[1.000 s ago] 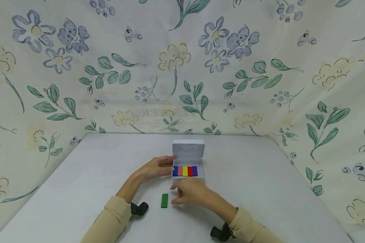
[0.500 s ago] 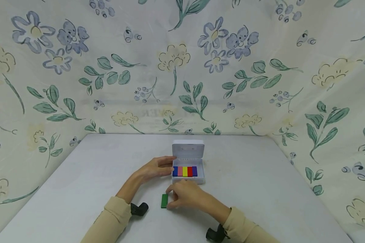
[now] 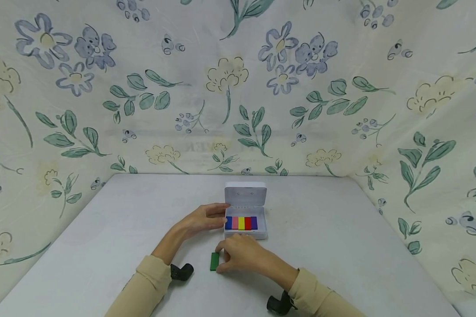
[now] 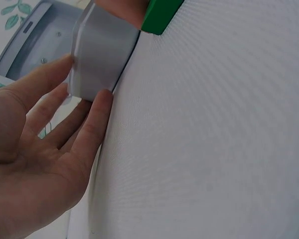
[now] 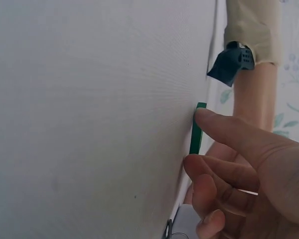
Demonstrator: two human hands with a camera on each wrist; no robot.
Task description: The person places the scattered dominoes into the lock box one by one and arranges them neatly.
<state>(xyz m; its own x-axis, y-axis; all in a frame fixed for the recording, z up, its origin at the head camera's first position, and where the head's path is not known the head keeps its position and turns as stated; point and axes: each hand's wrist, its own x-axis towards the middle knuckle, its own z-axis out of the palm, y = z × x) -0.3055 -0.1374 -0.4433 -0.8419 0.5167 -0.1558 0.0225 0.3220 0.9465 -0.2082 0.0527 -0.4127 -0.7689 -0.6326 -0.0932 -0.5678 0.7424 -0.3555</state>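
Note:
A small white box (image 3: 262, 235) stands on the table with its lid (image 3: 245, 196) raised. Inside it, several coloured blocks (image 3: 241, 223) lie in a row: blue, pink, yellow, red and purple. My left hand (image 3: 203, 218) rests on the box's left side, its fingers fairly straight; in the left wrist view the fingertips (image 4: 105, 97) meet the box's wall. Nearer to me, a flat green block (image 3: 214, 261) lies left of the box's front. My right hand (image 3: 243, 254) pinches it end to end, thumb on the near end and index finger on the far end.
The white table (image 3: 321, 229) reaches back to a flower-print cloth (image 3: 206, 105) hanging behind and at both sides. Black wrist devices (image 3: 181, 272) sit below both sleeves. A thin metal ring (image 5: 178, 235) shows at the right wrist view's lower edge.
My right hand has moved left from the box's front to the green block, bringing thumb and index finger onto its ends. My left hand and the box have stayed put.

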